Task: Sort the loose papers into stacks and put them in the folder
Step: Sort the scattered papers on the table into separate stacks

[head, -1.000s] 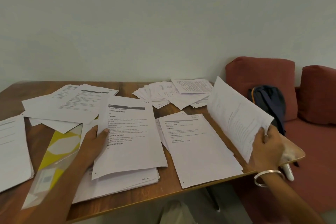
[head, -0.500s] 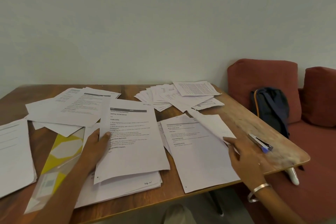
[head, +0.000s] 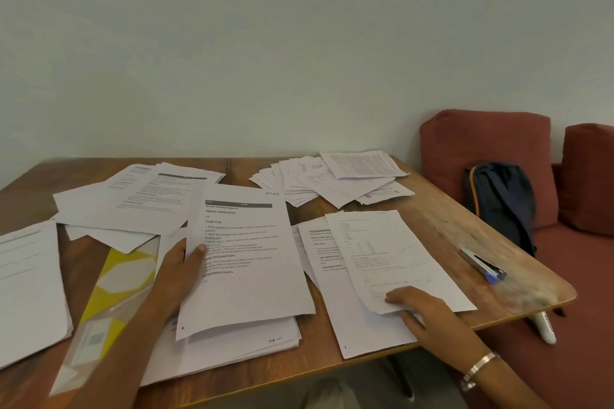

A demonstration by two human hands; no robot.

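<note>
Six groups of paper lie on the wooden bench (head: 432, 209). At the far left edge sits a white stack (head: 28, 289); behind it a loose spread of printed sheets (head: 133, 202) covers the back left. In the middle, a front stack (head: 239, 339) lies near the bench's front edge, and above it the left hand (head: 181, 271) grips a printed page (head: 246, 259) headed with a grey bar, thumb on top at the page's left margin, fingers hidden beneath. To the right is a second front stack (head: 358, 322) with one lightly printed sheet (head: 392, 256) skewed across its top; the right hand (head: 420, 307) rests flat on that sheet's near corner, fingers straight and holding nothing, a metal bangle (head: 478, 370) on the wrist. At the back right, a fanned pile of pages (head: 332, 183) spreads out, topped by one densely printed page. One folder (head: 109, 305), clear plastic with yellow shapes, lies slantwise between the left stack and the middle one, partly under the left forearm. One pen (head: 483, 266) with a blue end lies alone on the bench's right side. Beyond the bench, two red cushions (head: 485, 156) stand against the wall on a sofa, one dark backpack (head: 501, 202) leaning on the nearer one, and one white marker (head: 545, 329) lies on the seat.
</note>
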